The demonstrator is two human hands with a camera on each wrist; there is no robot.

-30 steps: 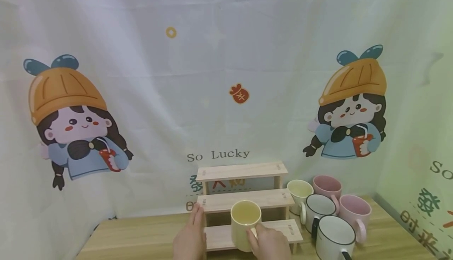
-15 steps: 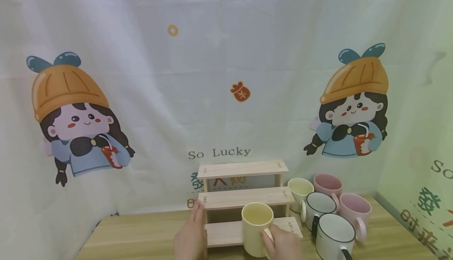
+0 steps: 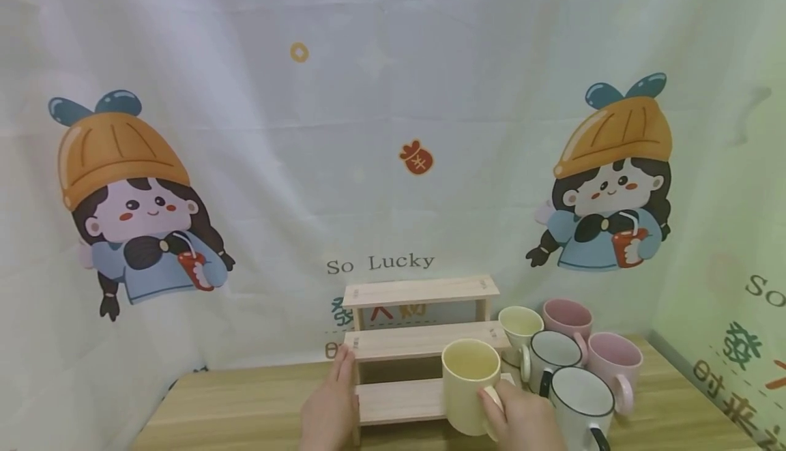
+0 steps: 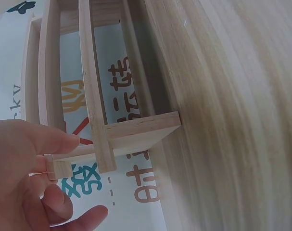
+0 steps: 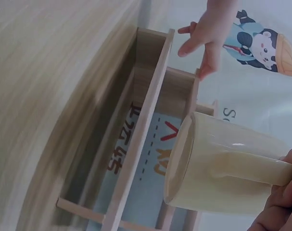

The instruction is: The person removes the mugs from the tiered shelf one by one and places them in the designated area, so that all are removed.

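Note:
A pale yellow mug (image 3: 471,389) is upright in my right hand (image 3: 525,413), which grips its handle (image 5: 254,168). In the right wrist view its base (image 5: 179,161) shows, with the mug held in the air in front of the shelf. The light wooden three-step shelf (image 3: 424,339) stands against the back cloth. At its left end, my left hand (image 3: 330,403) holds the middle step, fingers straight along the side. In the left wrist view the thumb lies across the front of that step's end and another finger touches its far side.
Several mugs stand close together right of the shelf: a small pale yellow cup (image 3: 520,325), two pink mugs (image 3: 568,314) and two white mugs with dark rims (image 3: 582,403). Printed cloth (image 3: 393,130) hangs behind the wooden table (image 3: 245,403).
My right hand has carried the yellow mug to the right, from in front of the lowest step's middle toward its right end. The left hand stays on the shelf.

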